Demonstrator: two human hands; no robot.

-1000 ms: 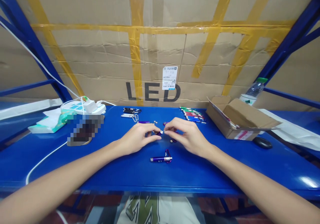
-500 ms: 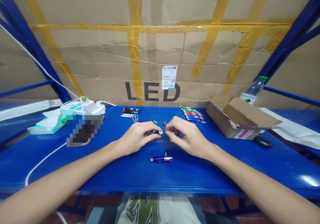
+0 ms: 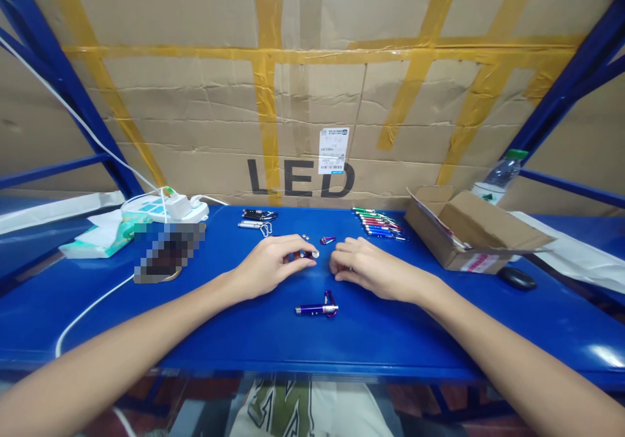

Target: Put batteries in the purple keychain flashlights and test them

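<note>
Thumb and fingers of my left hand [image 3: 273, 264] pinch small round silver pieces that look like button cells [image 3: 315, 254]. Close by on the right, my right hand [image 3: 364, 267] rests low over the table with its fingers curled in; whatever they hold is hidden. Between and behind the hands lies a purple carabiner clip [image 3: 328, 241]. Two tiny silver discs [image 3: 305, 236] sit beyond my left fingers. In front of both hands, a purple penlight [image 3: 312, 310] with a carabiner attached lies crosswise on the blue table [image 3: 390, 339].
Black and silver penlights [image 3: 251, 225] lie at the back left, and a row of coloured penlights [image 3: 378, 223] at the back right. An open cardboard box [image 3: 481, 225], a black mouse [image 3: 517, 279] and a bottle [image 3: 502, 173] are right. Left are a power strip [image 3: 198, 213] and a blurred-out phone [image 3: 168, 254].
My right hand has drawn slightly right, and its fingers have curled in toward the table, uncovering the purple clip. My left hand keeps its pinch. The view has shifted a little.
</note>
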